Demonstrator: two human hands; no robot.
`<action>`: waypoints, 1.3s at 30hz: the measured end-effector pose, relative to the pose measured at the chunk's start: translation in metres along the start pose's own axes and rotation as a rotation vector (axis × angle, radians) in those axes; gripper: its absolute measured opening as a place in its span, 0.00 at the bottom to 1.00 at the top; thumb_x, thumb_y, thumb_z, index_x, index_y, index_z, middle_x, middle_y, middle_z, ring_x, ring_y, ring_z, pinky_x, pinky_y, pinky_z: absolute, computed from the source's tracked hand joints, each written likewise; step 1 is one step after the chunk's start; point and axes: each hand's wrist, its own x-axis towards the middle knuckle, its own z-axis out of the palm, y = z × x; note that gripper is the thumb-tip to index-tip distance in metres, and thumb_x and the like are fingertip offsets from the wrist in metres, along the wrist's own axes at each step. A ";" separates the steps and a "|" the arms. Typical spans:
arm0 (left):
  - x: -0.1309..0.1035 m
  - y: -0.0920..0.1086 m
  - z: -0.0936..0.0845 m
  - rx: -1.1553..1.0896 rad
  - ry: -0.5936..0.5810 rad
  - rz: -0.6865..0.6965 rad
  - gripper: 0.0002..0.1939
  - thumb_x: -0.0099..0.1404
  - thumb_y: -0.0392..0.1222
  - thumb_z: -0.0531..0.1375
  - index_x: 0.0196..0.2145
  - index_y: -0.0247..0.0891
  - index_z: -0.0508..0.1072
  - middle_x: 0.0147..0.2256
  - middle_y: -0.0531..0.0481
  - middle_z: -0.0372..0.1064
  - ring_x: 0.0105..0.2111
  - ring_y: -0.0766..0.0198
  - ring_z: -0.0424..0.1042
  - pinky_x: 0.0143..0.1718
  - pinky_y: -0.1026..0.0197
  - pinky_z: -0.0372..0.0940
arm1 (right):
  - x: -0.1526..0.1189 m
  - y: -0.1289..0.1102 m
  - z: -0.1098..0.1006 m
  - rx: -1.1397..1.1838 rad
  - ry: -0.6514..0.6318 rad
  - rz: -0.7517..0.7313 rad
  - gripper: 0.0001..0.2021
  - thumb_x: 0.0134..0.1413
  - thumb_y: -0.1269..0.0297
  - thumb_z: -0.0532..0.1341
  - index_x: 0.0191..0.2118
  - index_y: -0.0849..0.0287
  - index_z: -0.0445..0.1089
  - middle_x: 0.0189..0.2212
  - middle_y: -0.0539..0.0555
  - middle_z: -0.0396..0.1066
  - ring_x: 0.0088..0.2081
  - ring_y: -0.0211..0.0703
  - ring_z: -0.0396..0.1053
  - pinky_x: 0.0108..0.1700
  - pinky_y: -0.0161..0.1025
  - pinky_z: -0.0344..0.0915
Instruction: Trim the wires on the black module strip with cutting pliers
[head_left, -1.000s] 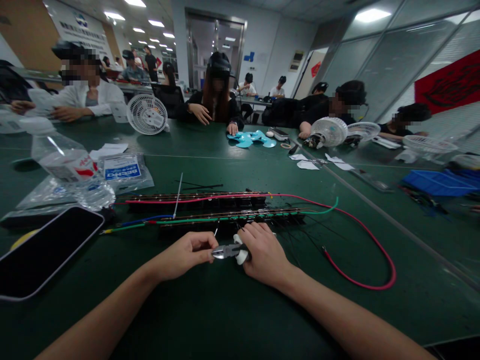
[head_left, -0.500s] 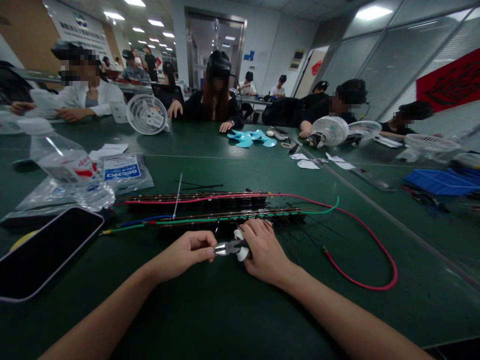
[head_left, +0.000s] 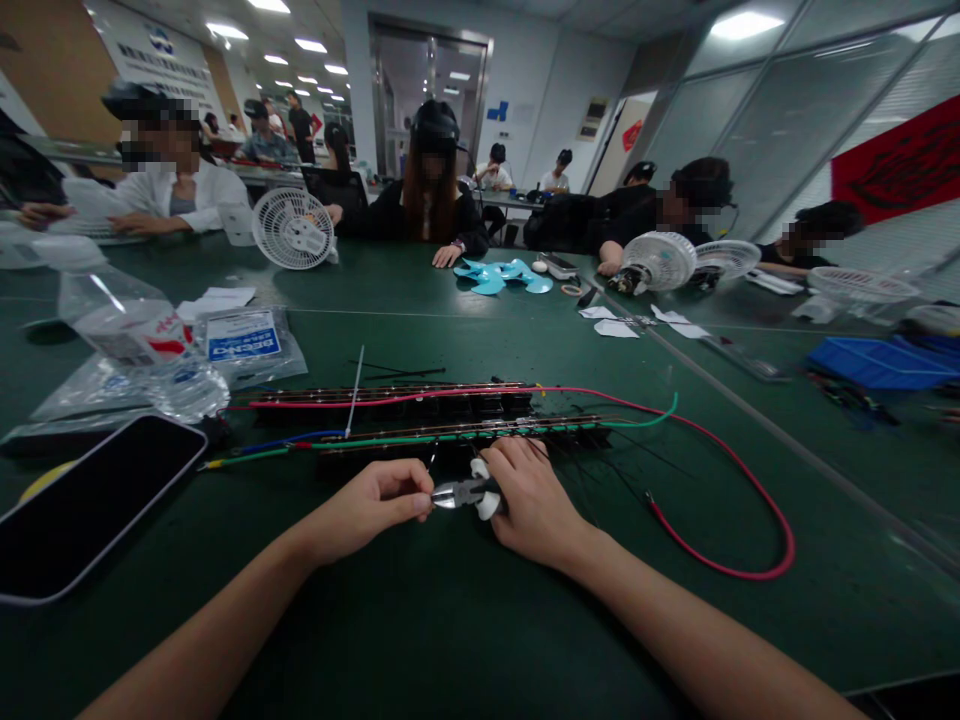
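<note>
Pliers (head_left: pixel 461 493) just above the counter (head_left: pixel 420 620), tip pointing left; right hand (head_left: pixel 529 495) wrapped round the handles. Left hand (head_left: pixel 379 505) pinched narrow at the tip, can't tell if it grips anything. Beyond: two black strips (head_left: pixel 352 464), green wire (head_left: pixel 405 441) along the nearer. Phone (head_left: pixel 105 510) at left.

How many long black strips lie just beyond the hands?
2: the nearer strip, with the green wire, partly hidden by the right hand; the farther strip behind it, with the red cable.
</note>
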 end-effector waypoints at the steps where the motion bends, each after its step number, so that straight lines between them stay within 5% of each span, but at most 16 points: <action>1: 0.000 0.000 0.000 -0.008 0.006 0.000 0.06 0.64 0.41 0.60 0.32 0.36 0.69 0.30 0.53 0.65 0.33 0.64 0.64 0.39 0.60 0.59 | 0.000 0.000 0.000 0.002 0.001 0.003 0.16 0.43 0.73 0.57 0.42 0.60 0.62 0.39 0.57 0.62 0.42 0.50 0.58 0.45 0.45 0.53; 9: 0.001 -0.002 0.002 -0.045 0.065 -0.034 0.06 0.62 0.41 0.62 0.35 0.36 0.70 0.30 0.54 0.67 0.33 0.65 0.66 0.39 0.60 0.60 | 0.000 0.002 0.001 0.011 -0.002 0.040 0.15 0.43 0.73 0.57 0.41 0.59 0.62 0.38 0.57 0.63 0.41 0.49 0.58 0.44 0.44 0.53; 19: 0.000 0.002 0.002 0.021 0.140 -0.040 0.07 0.62 0.42 0.62 0.33 0.34 0.72 0.29 0.54 0.66 0.25 0.70 0.60 0.27 0.66 0.55 | 0.000 0.004 0.001 0.030 0.000 0.065 0.15 0.43 0.73 0.57 0.41 0.59 0.62 0.39 0.58 0.64 0.43 0.50 0.59 0.46 0.46 0.54; 39: -0.002 -0.007 0.001 -0.108 0.013 -0.053 0.10 0.65 0.45 0.60 0.33 0.35 0.67 0.22 0.58 0.58 0.21 0.72 0.55 0.22 0.67 0.50 | -0.001 -0.001 0.005 0.005 0.026 0.007 0.21 0.44 0.71 0.58 0.49 0.61 0.61 0.43 0.60 0.63 0.46 0.53 0.58 0.50 0.50 0.53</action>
